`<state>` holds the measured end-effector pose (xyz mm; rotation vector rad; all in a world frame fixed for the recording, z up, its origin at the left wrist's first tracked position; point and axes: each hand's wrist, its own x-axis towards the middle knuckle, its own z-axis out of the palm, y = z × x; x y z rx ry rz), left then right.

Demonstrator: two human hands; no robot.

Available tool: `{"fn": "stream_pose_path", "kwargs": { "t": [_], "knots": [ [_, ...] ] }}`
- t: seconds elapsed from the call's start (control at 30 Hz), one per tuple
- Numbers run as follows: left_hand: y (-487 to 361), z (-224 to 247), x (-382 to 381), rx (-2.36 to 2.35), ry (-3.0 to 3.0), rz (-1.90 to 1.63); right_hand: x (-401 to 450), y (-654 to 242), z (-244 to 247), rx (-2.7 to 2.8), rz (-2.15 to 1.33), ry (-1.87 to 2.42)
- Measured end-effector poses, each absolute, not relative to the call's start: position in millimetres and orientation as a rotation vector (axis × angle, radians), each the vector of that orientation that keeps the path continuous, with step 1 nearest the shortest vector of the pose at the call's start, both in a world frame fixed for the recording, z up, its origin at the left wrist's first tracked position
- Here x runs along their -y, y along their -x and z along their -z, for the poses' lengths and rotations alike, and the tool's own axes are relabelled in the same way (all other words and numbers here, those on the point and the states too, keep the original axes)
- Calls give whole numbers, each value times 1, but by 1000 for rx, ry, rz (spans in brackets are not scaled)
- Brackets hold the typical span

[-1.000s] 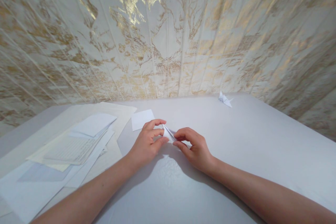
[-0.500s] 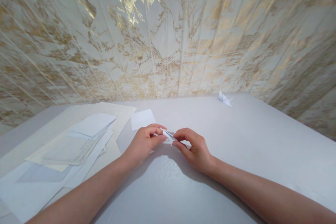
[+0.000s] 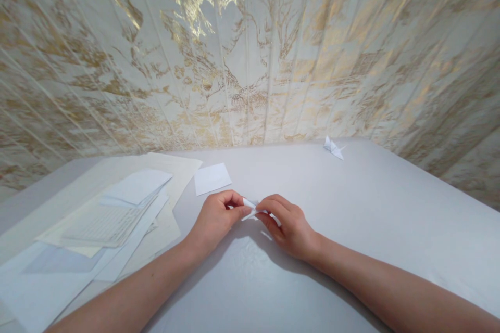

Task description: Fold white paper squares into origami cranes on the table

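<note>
A small folded piece of white paper (image 3: pixel 249 210) is held just above the table between my two hands. My left hand (image 3: pixel 221 213) pinches its left end between thumb and fingers. On the other side, my right hand (image 3: pixel 287 223) grips the right end, with the fingers bent over it. Much of the folded paper is hidden by the fingertips, so its exact shape cannot be made out. Beyond my left hand lies a flat white paper square (image 3: pixel 213 178).
A white origami crane (image 3: pixel 334 149) sits near the table's far right edge. On the left, several loose papers and a lined sheet (image 3: pixel 105 223) overlap on large cream sheets (image 3: pixel 183 164). A gold-patterned wall (image 3: pixel 250 62) rises behind the white table (image 3: pixel 351 208).
Both hands still hold the folded paper, but its angle has changed. My left fingers have curled in, and my right fingers have moved slightly left, further over the paper.
</note>
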<state>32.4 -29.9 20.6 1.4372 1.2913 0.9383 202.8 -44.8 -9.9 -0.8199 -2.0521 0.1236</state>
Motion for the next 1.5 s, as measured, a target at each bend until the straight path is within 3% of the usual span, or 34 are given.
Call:
{"fn": "stream_pose_path", "kwargs": {
  "t": [0.3, 0.5, 0.9, 1.5],
  "knots": [
    [-29, -17, 30, -1367, -2034, -1191, 43, -199, 8, 1859, -400, 1069],
    [-27, -15, 32, -1049, -2478, -1198, 42, -196, 8, 1719, -642, 1136],
    [-24, -9, 29, -1123, -2534, -1208, 40, -190, 7, 1321, -1125, 1221],
    [-23, -11, 25, -1214, -2372, -1238, 44, -187, 5, 1218, -1234, 1181]
  ]
}}
